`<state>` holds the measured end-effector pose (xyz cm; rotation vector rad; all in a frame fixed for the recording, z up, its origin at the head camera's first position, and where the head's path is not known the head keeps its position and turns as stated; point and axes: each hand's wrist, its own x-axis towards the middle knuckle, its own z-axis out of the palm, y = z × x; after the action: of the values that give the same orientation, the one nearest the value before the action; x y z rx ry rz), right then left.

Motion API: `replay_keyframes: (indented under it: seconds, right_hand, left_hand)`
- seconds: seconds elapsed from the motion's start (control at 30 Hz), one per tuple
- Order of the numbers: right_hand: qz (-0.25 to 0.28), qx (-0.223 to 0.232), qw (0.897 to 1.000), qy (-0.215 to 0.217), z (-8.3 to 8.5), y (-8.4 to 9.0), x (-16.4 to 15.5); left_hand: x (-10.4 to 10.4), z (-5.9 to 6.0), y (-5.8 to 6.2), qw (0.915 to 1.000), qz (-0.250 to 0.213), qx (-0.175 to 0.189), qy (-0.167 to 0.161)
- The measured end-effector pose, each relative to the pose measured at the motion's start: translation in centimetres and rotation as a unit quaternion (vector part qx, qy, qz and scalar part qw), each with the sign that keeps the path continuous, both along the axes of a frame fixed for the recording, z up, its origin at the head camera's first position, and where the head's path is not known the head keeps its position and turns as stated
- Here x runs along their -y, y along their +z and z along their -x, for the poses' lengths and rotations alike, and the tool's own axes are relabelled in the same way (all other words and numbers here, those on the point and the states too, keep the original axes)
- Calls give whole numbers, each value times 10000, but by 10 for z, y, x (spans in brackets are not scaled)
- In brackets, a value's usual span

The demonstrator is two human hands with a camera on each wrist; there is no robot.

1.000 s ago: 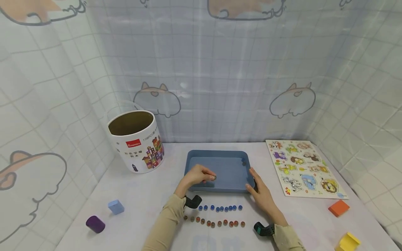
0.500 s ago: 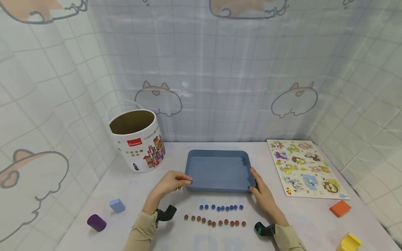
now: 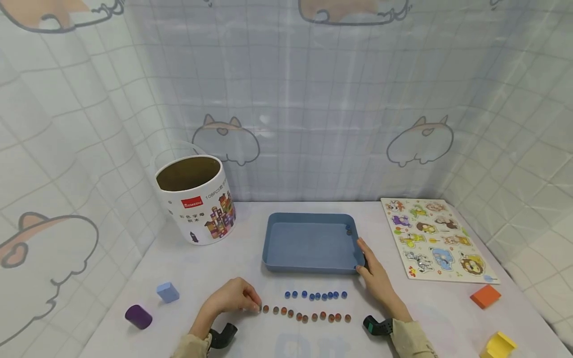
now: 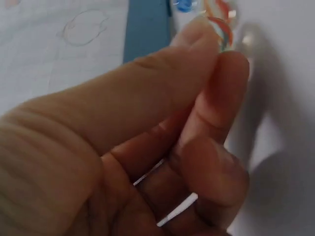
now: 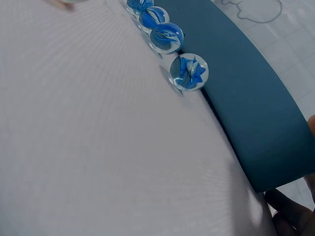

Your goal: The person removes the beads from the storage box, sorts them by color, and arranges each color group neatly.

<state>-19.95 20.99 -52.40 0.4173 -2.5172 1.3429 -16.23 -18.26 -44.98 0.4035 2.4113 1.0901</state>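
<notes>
Now the left hand has come out of the blue tray and down to the near left end of the red marble row, thumb and forefinger pinched together on a red-swirl marble, so one more looks about to join that line. Right hand hasn't moved: fingers curled on the tray's near right corner. The marble is clear glass with red-orange swirl; the blue marble row sits just beyond.
</notes>
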Motion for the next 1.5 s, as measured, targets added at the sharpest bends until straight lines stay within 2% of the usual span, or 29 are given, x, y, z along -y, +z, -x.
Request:
replay_keyframes:
  seconds: [0.1,0.2,0.3,0.37,0.47,0.53,0.67,0.83,0.97,1.13,1.33,1.5]
  right_hand:
    - [17,1,10000,35,0,-1,1]
    - [-33,45,10000,45,-1,0,2]
    - [-37,124,9999,40,-1,2,1]
    - [0,117,9999,17,-2,3,1]
    - [19,53,10000,-4,-2,2,1]
    - [28,7,10000,-1,-2,0,2]
    - [55,89,9999,58,-2,-4,2]
    - [79,174,9998,42,-1,-5,1]
    - [22,96,10000,-7,0,-3,-1]
    - [-8,-15,10000,-3,1,-1,0]
    - [44,-102,9999,80,1,0,-1]
    - [164,-143,9997,99,0,-2,1]
  left_hand:
    - [-1,-3,1,9998,174,-32,1]
    - [-3,-2,7,9996,205,-207,20]
    - [-12,8,19,9991,-49,-415,-25]
    - [-24,19,28,9984,-293,-475,-94]
    - [-50,40,37,9969,-623,-457,-163]
    - [-73,55,36,9961,-753,-431,-160]
    - [-123,80,25,9959,-843,-260,-175]
    - [-181,98,11,9978,-529,-8,-388]
    - [-211,103,1,9987,-264,142,-416]
    - [-229,101,-8,9992,-149,291,-216]
    - [-243,99,-11,9998,132,-30,-152]
    - [-242,96,-15,9995,111,-234,-184]
